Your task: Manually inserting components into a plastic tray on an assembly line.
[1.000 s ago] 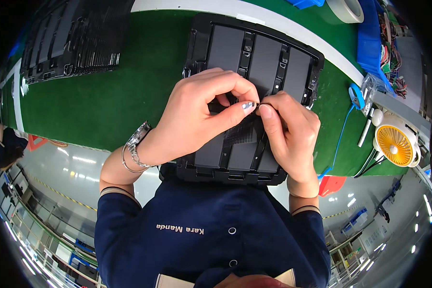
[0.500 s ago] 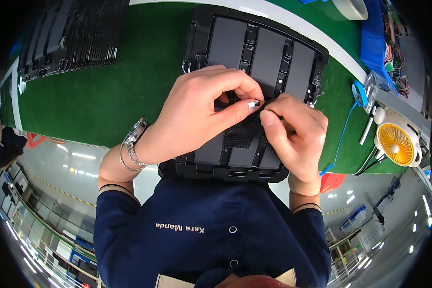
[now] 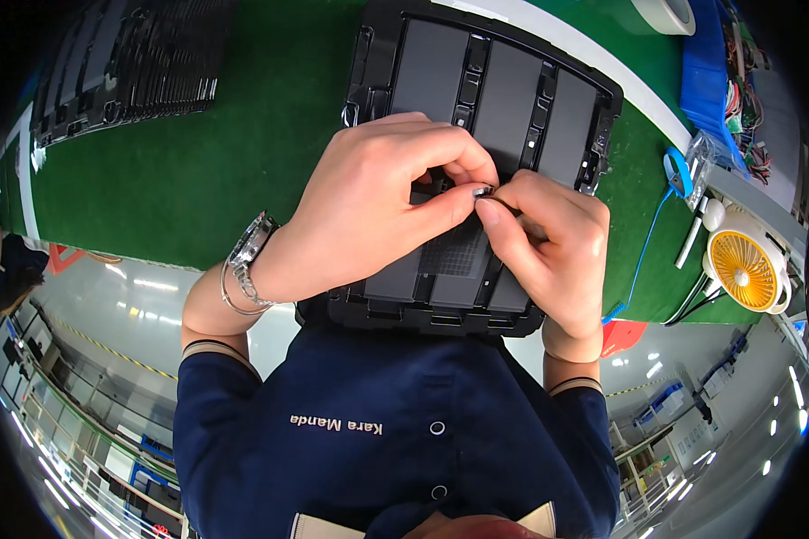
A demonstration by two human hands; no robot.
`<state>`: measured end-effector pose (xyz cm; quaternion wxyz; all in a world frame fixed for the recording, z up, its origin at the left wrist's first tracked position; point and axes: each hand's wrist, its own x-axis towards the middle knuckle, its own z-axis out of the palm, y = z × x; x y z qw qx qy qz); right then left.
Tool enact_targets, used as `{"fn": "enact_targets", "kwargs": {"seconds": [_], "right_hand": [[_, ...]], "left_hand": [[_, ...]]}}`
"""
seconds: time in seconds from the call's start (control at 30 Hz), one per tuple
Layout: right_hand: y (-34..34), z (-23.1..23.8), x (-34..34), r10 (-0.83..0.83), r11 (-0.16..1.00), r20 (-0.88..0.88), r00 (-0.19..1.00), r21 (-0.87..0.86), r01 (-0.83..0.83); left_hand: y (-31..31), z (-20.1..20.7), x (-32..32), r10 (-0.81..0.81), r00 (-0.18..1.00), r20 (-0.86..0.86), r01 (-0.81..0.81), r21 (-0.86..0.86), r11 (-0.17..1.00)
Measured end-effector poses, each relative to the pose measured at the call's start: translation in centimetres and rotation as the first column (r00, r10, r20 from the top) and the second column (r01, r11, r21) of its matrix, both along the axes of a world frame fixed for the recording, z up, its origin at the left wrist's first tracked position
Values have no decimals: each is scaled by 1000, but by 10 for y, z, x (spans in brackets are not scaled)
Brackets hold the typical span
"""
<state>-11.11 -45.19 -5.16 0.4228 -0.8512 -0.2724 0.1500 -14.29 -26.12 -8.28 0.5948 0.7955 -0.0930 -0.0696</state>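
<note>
My left hand and my right hand meet over a black plastic tray, their fingertips almost touching. Thumb and forefinger of each are pinched together. A tiny dark, shiny bit shows at the left thumb tip; its kind is too small to tell. The right fingertips hide whatever is between them. Flat dark grey panels lie in the tray's long compartments. Just below the fingers is a black piece with a fine grid pattern; whether it is held or lies on the panels I cannot tell.
The tray is at the near edge of a green table mat. A pile of similar black trays stands far left. To the right are a white fan with yellow blades, a coiled blue cord, a blue bin with wires and a tape roll.
Both hands keep their pinch and have shifted only slightly, the right one a little left and up towards the left fingertips. The tray sits slightly higher in view.
</note>
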Motion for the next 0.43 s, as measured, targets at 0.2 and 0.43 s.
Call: {"fn": "enact_targets", "kwargs": {"seconds": [0.2,0.43], "right_hand": [[-1,-3,0,-80,997,85,993,15,79],[-1,-5,1,-58,998,129,990,-5,59]], "left_hand": [[-1,-2,1,28,998,55,-27,-30,999],[1,1,0,30,999,-38,-33,-86,996]]}}
